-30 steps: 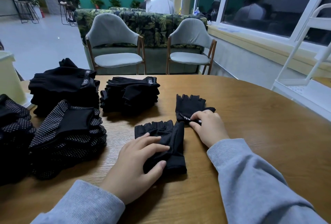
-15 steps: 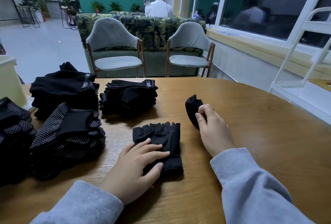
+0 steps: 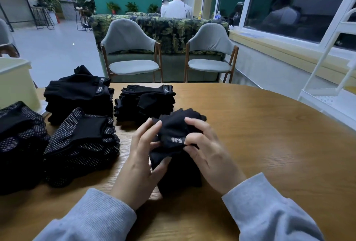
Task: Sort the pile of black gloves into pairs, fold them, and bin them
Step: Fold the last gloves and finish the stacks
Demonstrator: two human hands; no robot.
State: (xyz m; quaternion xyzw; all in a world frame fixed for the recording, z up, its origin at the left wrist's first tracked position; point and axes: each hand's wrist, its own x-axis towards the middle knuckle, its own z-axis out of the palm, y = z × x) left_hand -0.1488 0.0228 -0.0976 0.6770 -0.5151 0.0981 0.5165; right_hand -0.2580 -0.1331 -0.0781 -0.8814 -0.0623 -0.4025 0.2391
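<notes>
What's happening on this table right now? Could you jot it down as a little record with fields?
surface: round wooden table
left hand: holds the black gloves from the left, thumb underneath
right hand: pinches the same gloves by the 5.11 label
plain glove stacks: two, behind the hands
dotted glove stacks: two, at left
bin: pale yellow, far left edge

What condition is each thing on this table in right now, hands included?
Black fingerless glove with white lettering: bunched, lifted, held by both hands.
Left hand: thumb gripping glove, fingers spread.
Right hand: pinching glove.
Plain black glove stacks: piled.
White-dotted black glove stacks: piled.
</notes>
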